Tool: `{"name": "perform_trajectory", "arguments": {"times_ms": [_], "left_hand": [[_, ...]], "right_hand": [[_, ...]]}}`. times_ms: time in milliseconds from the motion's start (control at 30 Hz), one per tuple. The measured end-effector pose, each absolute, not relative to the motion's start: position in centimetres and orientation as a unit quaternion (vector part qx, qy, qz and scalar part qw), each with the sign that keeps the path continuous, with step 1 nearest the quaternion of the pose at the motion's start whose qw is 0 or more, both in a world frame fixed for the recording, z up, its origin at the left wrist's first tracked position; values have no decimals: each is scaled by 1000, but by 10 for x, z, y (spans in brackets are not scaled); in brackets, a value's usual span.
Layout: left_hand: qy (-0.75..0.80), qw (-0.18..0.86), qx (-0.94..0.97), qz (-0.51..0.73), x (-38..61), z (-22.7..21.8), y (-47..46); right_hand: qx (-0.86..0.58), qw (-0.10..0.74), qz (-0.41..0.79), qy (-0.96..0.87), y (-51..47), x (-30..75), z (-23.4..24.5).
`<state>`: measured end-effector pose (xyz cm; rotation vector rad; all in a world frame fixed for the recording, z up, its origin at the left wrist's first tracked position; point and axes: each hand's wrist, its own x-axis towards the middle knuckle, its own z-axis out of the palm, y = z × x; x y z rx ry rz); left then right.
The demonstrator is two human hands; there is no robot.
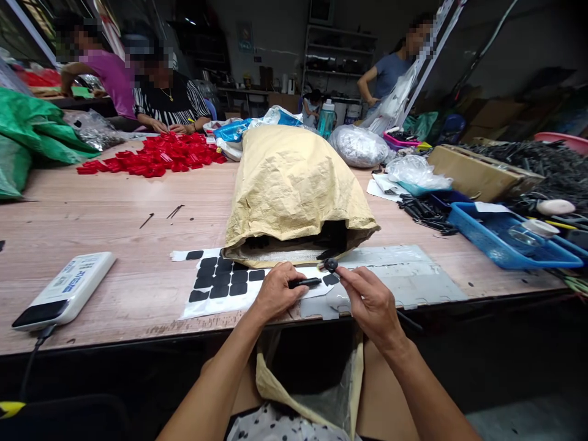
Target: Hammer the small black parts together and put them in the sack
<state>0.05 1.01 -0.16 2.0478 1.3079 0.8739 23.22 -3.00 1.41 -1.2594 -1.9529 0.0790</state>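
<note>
My left hand is closed around a slim black rod-shaped part at the near table edge. My right hand pinches a small round black pad just above the rod's tip. Under and left of my hands lies a white backing sheet with several black square stickers. A grey plastic sheet lies under my right hand. A tan paper sack lies open toward me right behind my hands, with black parts inside.
A white power bank with a cable lies left. A blue tray and black rods are right. Red parts are piled far left, where two people sit. Another person stands at the back. An open bag rests on my lap.
</note>
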Motion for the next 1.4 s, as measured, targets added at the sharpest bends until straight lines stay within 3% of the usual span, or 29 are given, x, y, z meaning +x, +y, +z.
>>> {"name": "perform_trajectory", "arguments": {"times_ms": [133, 367, 600, 933, 1400], "left_hand": [[486, 275, 763, 326, 1, 0, 9], [495, 274, 760, 318, 2, 2, 9], [503, 272, 760, 308, 2, 3, 8], [499, 289, 756, 309, 1, 2, 8], [495, 284, 760, 311, 1, 2, 9]], "right_hand": [[-489, 362, 45, -792, -32, 233, 10], [-521, 389, 22, -760, -22, 254, 7], [-552, 329, -31, -766, -5, 285, -14], [-563, 330, -88, -753, -4, 286, -25], [-567, 317, -82, -756, -3, 286, -25]]}}
